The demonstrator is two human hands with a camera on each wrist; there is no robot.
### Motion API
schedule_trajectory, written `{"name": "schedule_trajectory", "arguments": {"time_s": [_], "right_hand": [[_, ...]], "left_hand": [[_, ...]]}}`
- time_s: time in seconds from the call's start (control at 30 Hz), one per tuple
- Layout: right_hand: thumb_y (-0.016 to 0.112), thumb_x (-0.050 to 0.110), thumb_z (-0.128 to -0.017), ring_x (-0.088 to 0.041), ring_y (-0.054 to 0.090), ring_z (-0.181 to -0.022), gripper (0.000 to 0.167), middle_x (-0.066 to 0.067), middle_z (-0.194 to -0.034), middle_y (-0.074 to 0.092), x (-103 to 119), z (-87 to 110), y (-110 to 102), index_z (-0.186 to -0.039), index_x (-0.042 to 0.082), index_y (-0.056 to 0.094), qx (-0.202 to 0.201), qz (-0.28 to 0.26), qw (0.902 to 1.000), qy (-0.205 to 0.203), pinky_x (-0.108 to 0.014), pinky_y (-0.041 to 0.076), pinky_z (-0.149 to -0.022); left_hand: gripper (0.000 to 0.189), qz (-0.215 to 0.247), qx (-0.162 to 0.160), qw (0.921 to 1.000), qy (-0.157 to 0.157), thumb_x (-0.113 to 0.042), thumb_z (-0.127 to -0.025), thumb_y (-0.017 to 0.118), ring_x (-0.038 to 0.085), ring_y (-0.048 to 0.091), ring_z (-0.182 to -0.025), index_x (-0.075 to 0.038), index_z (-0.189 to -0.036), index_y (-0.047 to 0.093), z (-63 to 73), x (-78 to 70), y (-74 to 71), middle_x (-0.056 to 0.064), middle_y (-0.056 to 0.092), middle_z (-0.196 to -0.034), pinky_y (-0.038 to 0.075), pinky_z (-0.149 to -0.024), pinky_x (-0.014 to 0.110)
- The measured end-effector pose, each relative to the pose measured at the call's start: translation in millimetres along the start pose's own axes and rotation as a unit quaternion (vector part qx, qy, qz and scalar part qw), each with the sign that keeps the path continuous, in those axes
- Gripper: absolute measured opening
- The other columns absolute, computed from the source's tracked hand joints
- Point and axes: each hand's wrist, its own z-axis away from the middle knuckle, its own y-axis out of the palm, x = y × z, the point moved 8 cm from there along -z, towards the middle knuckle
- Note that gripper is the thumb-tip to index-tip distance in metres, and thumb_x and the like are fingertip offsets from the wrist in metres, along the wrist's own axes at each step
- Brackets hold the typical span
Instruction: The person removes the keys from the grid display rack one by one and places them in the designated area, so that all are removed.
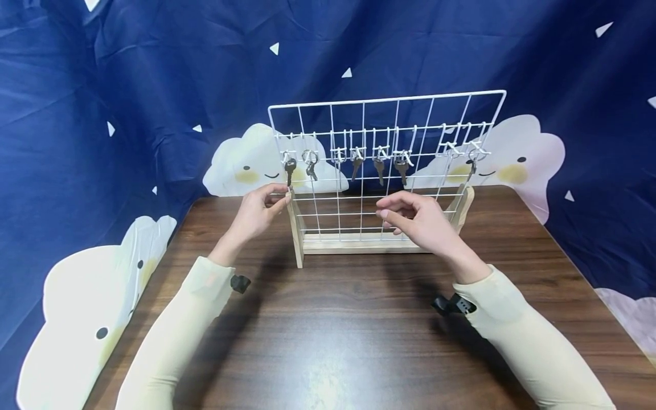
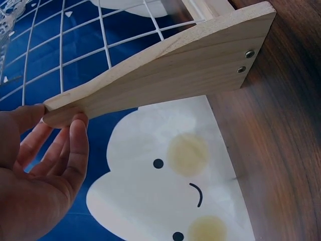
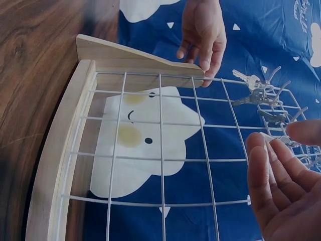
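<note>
A white wire grid rack [image 1: 388, 99] stands upright on a wooden base [image 1: 353, 247]. Several keys [image 1: 356, 165] on rings hang from hooks along its upper part. My left hand [image 1: 261, 209] pinches the upper tip of the left wooden side support [image 2: 165, 68] between thumb and fingers, just below the leftmost key [image 1: 290, 166]. In front of the grid, right of its middle, my right hand [image 1: 417, 221] hovers with fingers loosely bent and nothing between them. The right wrist view has this right hand [image 3: 286, 186] palm up below the hanging keys [image 3: 258, 95].
The rack stands toward the back of a dark brown wooden table [image 1: 318, 330]. Behind it hangs a dark blue cloth [image 1: 215, 68] with white clouds and triangles. At the rack's other end is the right wooden support [image 1: 463, 209]. Small black devices [image 1: 453, 304] sit at both cuffs.
</note>
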Motion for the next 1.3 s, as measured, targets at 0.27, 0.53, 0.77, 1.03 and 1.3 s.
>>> {"name": "schedule_trajectory", "arguments": {"time_s": [0.27, 0.53, 0.77, 1.03, 1.3], "right_hand": [[0.066, 0.021, -0.097, -0.008, 0.073, -0.076, 0.024, -0.015, -0.106, 0.075, 3, -4.5, 9, -0.115, 0.005, 0.068, 0.005, -0.019, 0.9998, -0.001, -0.033, 0.062, -0.068], [0.068, 0.022, -0.096, -0.009, 0.073, -0.074, 0.024, -0.016, -0.104, 0.075, 3, -8.9, 18, -0.113, 0.006, 0.07, -0.003, -0.034, 0.9994, 0.003, -0.031, 0.061, -0.065], [0.069, 0.021, -0.095, -0.015, 0.074, -0.074, 0.022, -0.014, -0.101, 0.075, 4, -12.2, 27, -0.112, 0.007, 0.07, -0.007, -0.049, 0.9988, 0.001, -0.032, 0.061, -0.065], [0.07, 0.023, -0.094, -0.013, 0.072, -0.071, 0.022, -0.013, -0.098, 0.075, 10, -15.6, 38, -0.112, 0.01, 0.071, -0.002, -0.058, 0.9983, -0.002, -0.039, 0.062, -0.067], [0.071, 0.023, -0.094, -0.013, 0.072, -0.072, 0.022, -0.012, -0.101, 0.075, 18, -20.3, 48, -0.111, 0.01, 0.071, 0.002, -0.067, 0.9977, -0.006, -0.042, 0.062, -0.068]], "left_hand": [[0.032, -0.007, 0.001, 1.0, 0.0, -0.025, -0.096, 0.068, 0.03, 0.073, -0.099, -0.009, -0.124, 0.066, 0.2, -0.9, 0.1, 0.012, 0.07, -0.125, 0.061, -0.084, 0.04], [0.031, -0.016, -0.001, 0.9998, 0.011, -0.026, -0.096, 0.068, 0.029, 0.073, -0.1, -0.01, -0.122, 0.067, -2.4, 0.2, 0.2, 0.01, 0.07, -0.124, 0.06, -0.085, 0.04], [0.031, -0.013, 0.001, 0.9999, 0.007, -0.025, -0.096, 0.068, 0.029, 0.073, -0.099, -0.009, -0.122, 0.067, -1.4, 0.3, 0.6, 0.01, 0.07, -0.124, 0.06, -0.085, 0.04], [0.03, -0.01, -0.001, 0.9999, 0.007, -0.024, -0.096, 0.068, 0.03, 0.073, -0.101, -0.008, -0.121, 0.067, 0.0, -2.0, 0.4, 0.011, 0.07, -0.125, 0.06, -0.087, 0.041], [0.032, -0.003, -0.001, 1.0, 0.004, -0.024, -0.096, 0.069, 0.031, 0.073, -0.101, -0.008, -0.123, 0.067, -0.3, -2.1, -0.4, 0.012, 0.07, -0.125, 0.06, -0.086, 0.042]]}}
